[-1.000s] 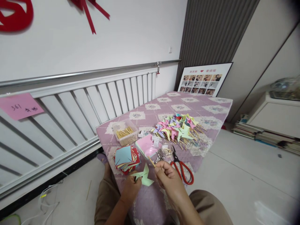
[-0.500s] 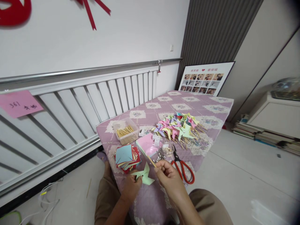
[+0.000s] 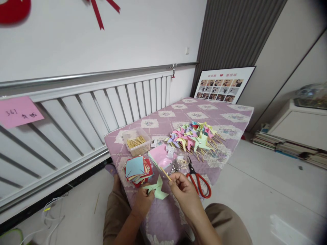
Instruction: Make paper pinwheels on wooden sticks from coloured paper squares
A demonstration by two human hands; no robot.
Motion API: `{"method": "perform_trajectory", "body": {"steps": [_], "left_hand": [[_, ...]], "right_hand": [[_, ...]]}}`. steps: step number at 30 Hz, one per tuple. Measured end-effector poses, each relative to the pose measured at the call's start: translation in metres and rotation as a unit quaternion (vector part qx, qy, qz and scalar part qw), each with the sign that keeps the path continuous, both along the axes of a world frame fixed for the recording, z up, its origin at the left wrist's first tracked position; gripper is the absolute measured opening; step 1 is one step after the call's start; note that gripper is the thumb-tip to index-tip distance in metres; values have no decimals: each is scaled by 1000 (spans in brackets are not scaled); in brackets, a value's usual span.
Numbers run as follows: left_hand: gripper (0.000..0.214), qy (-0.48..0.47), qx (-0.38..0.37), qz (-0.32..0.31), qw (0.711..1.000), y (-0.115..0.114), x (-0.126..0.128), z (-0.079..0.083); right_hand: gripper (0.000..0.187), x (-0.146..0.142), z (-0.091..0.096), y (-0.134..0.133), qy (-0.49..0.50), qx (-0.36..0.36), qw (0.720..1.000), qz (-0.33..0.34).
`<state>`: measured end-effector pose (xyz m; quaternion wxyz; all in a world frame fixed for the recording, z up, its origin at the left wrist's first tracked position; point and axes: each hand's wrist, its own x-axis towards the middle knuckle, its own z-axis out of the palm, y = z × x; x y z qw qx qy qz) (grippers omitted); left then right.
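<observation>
Between the thumb and fingers of my left hand (image 3: 143,200) is a light green paper pinwheel (image 3: 158,189), its blades fanned out to the right. My right hand (image 3: 184,192) pinches a thin wooden stick (image 3: 165,173), whose free end points up and left. Stick and pinwheel are apart. Just beyond my left hand lies a stack of cut paper squares (image 3: 135,167), blue on top with red edges below. Red-handled scissors (image 3: 199,182) lie right of my right hand. Small metal pieces (image 3: 174,168) lie beside a clear round tub (image 3: 183,161).
A clear plastic box (image 3: 138,141) of wooden sticks stands behind the paper stack. Pink paper squares (image 3: 161,154) lie mid-table. Further right is a heap of finished pinwheels (image 3: 195,137). A white radiator (image 3: 99,105) runs along the table's left side; a photo board (image 3: 223,85) leans at the far end.
Hardly anything differs. Both hands keep their holds on the pinwheel and the stick, and the camera view has shifted slightly.
</observation>
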<state>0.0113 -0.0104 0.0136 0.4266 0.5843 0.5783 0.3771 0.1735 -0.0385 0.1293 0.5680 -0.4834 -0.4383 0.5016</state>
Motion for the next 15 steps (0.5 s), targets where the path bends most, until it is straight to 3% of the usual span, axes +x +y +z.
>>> {"method": "perform_trajectory", "body": {"steps": [4, 8, 13, 15], "left_hand": [[19, -54, -27, 12, 998, 4, -3, -1], [21, -193, -56, 38, 979, 5, -4, 6], [23, -316, -70, 47, 945, -3, 0, 35], [24, -408, -77, 32, 909, -7, 1, 51]], "right_hand": [[13, 2, 0, -2, -12, 10, 1000, 12], [16, 5, 0, -5, -45, 18, 999, -11], [22, 8, 4, -8, -71, -1, 997, 1], [23, 8, 5, -10, -76, -11, 997, 11]]}}
